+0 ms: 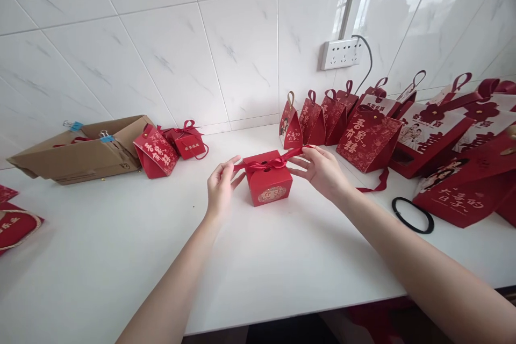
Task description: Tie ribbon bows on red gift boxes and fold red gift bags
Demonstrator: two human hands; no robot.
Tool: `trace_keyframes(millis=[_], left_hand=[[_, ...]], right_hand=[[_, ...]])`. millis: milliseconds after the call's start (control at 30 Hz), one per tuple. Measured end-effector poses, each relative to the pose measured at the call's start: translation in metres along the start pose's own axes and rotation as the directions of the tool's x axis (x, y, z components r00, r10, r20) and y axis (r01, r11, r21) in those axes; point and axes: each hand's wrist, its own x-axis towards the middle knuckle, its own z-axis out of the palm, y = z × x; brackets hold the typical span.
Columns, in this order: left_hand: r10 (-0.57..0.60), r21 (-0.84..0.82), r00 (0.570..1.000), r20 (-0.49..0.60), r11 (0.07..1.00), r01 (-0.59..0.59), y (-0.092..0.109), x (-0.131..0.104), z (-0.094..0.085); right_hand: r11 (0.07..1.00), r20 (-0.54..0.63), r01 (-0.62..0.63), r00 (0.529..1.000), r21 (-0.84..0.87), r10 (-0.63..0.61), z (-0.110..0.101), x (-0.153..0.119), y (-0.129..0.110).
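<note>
A small red gift box (262, 180) with a gold round emblem stands upright on the white table. Across its top lies a red ribbon (278, 163), knotted at the middle into what looks like a bow. To the left of the box, my left hand (222, 180) pinches one part of the ribbon between thumb and forefinger. On the other side, my right hand (322, 169) pinches the ribbon's other part, its remaining fingers spread near the box. The ribbon is stretched out sideways between both hands. A long ribbon tail (379, 183) lies on the table beyond my right wrist.
Several red gift boxes with loop handles (368, 140) line the right side and back. A black ring-shaped band (413, 216) lies near them. Left stand a cardboard box (97, 164) with blue clips and two red boxes (155, 153). A power socket (342, 55) is on the tiled wall.
</note>
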Motion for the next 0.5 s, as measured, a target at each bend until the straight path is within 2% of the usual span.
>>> trace_keyframes(millis=[200,500], left_hand=[[0.032,-0.078,0.997,-0.075,0.996,-0.038,0.007,0.004,-0.001],[0.015,-0.138,0.973,-0.231,0.989,-0.048,0.012,0.014,-0.011]], right_hand=[[0.994,-0.146,0.105,0.984,0.033,-0.099,-0.006,0.005,-0.002],[0.988,-0.324,0.149,0.937,0.037,-0.129,-0.016,0.012,-0.011]])
